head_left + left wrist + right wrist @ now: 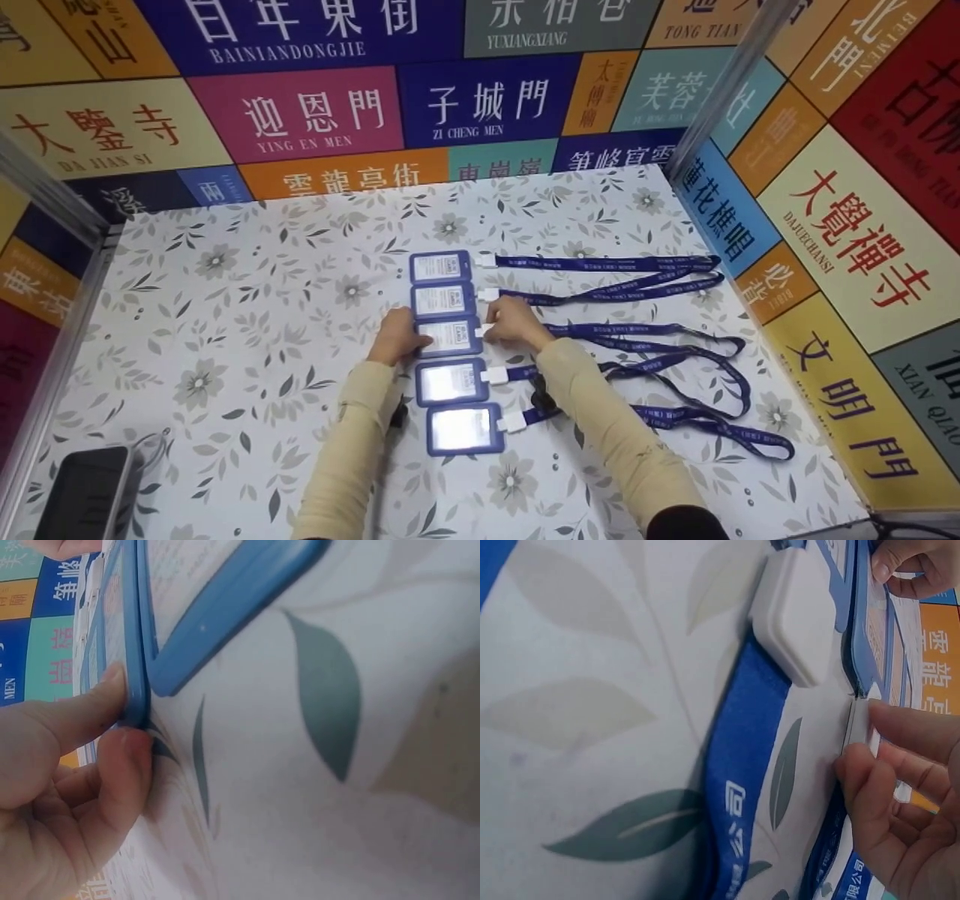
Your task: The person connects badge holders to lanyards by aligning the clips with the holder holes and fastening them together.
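Observation:
Several blue-framed badge holders lie in a column on the table, each with a white clip and a blue lanyard stretching right. My left hand point(397, 336) pinches the left edge of the middle badge holder point(450, 346). Its thumb lies on the front, plain in the left wrist view, where the held holder's frame point(135, 682) sits beside another badge holder point(217, 637). At that holder's other end my right hand point(516, 322) pinches the white clip point(859, 724) between thumb and finger. A neighbouring clip point(793, 615) and its lanyard point(742, 765) lie untouched nearer the right wrist camera.
Lanyards point(660, 366) loop across the table's right side, partly under my right forearm. A dark-screened device point(82, 491) with a cable is at the front left. Printed panels point(315, 112) wall the back and sides of the flower-patterned tabletop point(277, 300).

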Demonstrator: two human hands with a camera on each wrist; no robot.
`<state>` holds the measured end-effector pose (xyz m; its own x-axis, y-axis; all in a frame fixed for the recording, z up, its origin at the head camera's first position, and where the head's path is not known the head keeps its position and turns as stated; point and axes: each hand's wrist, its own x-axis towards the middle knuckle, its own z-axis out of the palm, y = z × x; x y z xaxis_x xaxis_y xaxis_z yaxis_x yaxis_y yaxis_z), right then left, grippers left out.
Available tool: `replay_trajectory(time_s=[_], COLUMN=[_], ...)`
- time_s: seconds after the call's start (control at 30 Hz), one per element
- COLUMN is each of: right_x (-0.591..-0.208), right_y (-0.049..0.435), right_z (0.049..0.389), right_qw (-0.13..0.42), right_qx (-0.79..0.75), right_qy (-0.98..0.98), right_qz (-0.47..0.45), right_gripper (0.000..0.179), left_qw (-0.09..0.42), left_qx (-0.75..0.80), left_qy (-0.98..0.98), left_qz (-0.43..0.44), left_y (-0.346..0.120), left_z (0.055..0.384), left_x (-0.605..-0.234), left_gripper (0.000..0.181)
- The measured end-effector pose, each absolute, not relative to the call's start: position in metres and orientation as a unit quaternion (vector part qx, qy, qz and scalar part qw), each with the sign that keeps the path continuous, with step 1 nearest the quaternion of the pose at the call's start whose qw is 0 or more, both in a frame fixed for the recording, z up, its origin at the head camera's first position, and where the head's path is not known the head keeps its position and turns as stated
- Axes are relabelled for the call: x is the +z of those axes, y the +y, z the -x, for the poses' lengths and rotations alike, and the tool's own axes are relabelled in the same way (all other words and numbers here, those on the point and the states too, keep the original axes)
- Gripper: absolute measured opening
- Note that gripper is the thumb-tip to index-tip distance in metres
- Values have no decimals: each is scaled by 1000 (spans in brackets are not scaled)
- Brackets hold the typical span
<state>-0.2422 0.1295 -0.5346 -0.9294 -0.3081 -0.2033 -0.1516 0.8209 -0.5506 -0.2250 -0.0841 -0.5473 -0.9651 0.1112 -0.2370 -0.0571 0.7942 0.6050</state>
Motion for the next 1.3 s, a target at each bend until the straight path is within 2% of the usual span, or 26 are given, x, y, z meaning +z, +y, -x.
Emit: replay_trajectory(time_s=[0.37, 1.0, 1.3], right_x=[-532, -532, -536], right_y=[130, 132, 136], right_z=[243, 243, 240], right_qw=[146, 147, 165], right_qx=[-271, -267, -275], right_qy=[945, 945, 940], right_qz=[110, 115, 117], right_gripper=[16, 19, 24], left_qw=[132, 140, 155], left_qx=[335, 354, 380], left_qy=[933, 925, 912], left_qz=[-10, -7, 10], left_y=[-81, -84, -91], left_z=[226, 231, 223], left_x=[-547, -548, -548], left_gripper=[44, 38, 23])
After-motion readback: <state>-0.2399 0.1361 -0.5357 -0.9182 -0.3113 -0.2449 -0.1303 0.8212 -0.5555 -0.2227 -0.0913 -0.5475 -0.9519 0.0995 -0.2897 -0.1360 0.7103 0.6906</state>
